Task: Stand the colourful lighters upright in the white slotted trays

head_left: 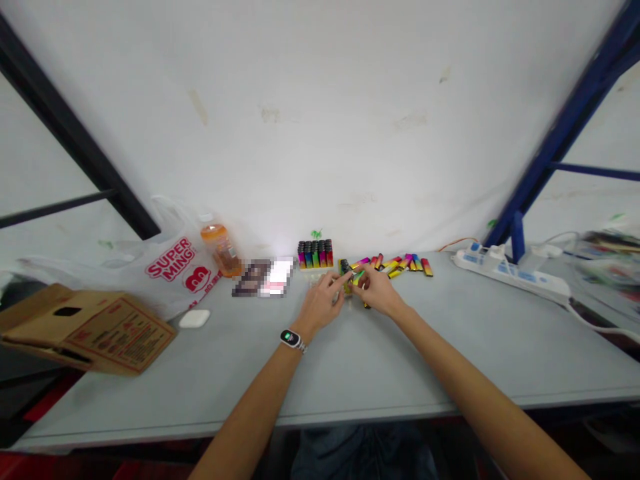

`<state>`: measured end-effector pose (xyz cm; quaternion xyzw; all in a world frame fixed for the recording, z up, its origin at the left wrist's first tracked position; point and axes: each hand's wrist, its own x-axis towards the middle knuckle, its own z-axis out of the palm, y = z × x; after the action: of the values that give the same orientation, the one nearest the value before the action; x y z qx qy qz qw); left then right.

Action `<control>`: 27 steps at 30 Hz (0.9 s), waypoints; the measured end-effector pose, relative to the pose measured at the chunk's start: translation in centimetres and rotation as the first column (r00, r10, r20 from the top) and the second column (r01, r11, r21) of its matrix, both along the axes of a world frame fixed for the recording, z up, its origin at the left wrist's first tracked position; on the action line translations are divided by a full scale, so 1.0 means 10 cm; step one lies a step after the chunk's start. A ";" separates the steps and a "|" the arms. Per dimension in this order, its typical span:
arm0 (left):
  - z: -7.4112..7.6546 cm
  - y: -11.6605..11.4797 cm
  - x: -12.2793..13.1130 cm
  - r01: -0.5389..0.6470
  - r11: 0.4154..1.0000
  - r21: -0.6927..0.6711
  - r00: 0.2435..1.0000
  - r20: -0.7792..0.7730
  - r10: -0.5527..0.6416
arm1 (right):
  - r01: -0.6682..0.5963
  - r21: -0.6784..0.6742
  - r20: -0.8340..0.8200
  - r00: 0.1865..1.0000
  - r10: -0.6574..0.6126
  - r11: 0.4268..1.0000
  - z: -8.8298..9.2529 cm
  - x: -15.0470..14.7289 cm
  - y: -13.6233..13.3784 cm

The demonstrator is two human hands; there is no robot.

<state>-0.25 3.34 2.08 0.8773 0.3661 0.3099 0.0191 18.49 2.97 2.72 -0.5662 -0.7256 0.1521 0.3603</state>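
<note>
At the middle of the table, my left hand (324, 301) curls around the near left side of a small clear tray (349, 291) that holds some lighters, its index finger reaching over them. My right hand (379, 291) pinches a green-yellow lighter (358, 277) at the tray's right side; the fingers partly cover it. Behind my left hand stands a full block of upright lighters (315, 255), rainbow-coloured with black tops, in a white tray. Several loose bright lighters (395, 267) lie in a scattered row beyond my right hand.
Left of the lighters are a blurred-out flat item (263, 277), an orange drink bottle (221, 248), a white plastic bag (175, 267), a white case (195, 319) and an open cardboard box (115, 327). A power strip (510, 273) lies at right by a blue post (555, 127). A wall backs the table.
</note>
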 end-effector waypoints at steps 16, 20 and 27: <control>0.02 -0.12 0.04 0.010 0.987 0.161 1.000 -0.026 -0.006 | 0.300 -0.345 0.402 0.903 -0.149 0.889 -0.02 0.13 -0.09; 0.00 -0.16 0.07 0.091 0.993 0.077 0.994 0.062 -0.095 | 0.034 -0.383 -0.071 0.995 -0.066 0.923 -0.11 0.18 -0.14; -0.07 -0.11 0.03 0.100 0.979 -0.177 0.955 0.293 -0.044 | -0.438 -0.379 -0.765 0.644 -0.010 0.815 -0.13 0.03 -0.32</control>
<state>0.07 2.27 1.39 0.8299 0.3548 0.3969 0.1667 18.75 -0.27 1.37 -0.4374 -0.5089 0.6057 0.4275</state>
